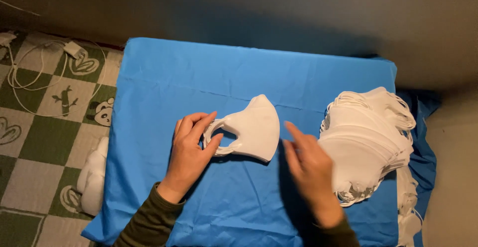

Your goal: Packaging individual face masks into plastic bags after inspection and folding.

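Nearest the camera, two dark olive sleeves (149, 222) lead up to the hands over a blue cloth (199, 72) that covers the work surface. The left hand (190, 152) curls around the ear loop (215, 137) of a single white face mask (255, 127), thumb and fingers loosely closed on the loop, the mask lying flat on the cloth just beside it. The right hand (311, 170) is blurred; its fingers look spread and empty, hovering between that mask and a tall fanned stack of white masks (368, 142) to its right, possibly brushing the stack's edge. Left of the cloth, more white masks (92, 177) lie on a green checked mat (45, 137), with a white charger cable (30, 72) farther back.
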